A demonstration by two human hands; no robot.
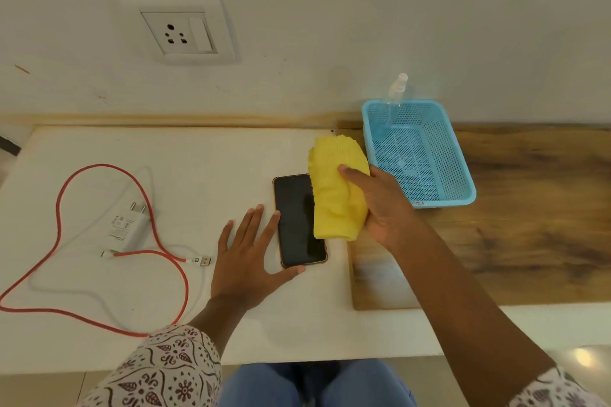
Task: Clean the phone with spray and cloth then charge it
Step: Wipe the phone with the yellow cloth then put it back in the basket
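Note:
A black phone point(296, 225) lies face up on the white table, screen dark. My left hand point(251, 254) rests flat beside it with fingers spread, the thumb against its near end and the fingertips along its left edge. My right hand point(380, 205) grips a bunched yellow cloth point(337, 192), which covers the phone's right side. A clear spray bottle point(395, 99) leans in the far left corner of a blue basket point(459, 168). A white charger plug point(127, 225) and a red cable point(59, 218) lie loose on the left.
A wall socket point(178, 33) with a switch sits on the white wall above the table's left half. A wooden board point(529, 218) lies under the basket on the right. The table's near edge runs just above my blue-jeaned knees.

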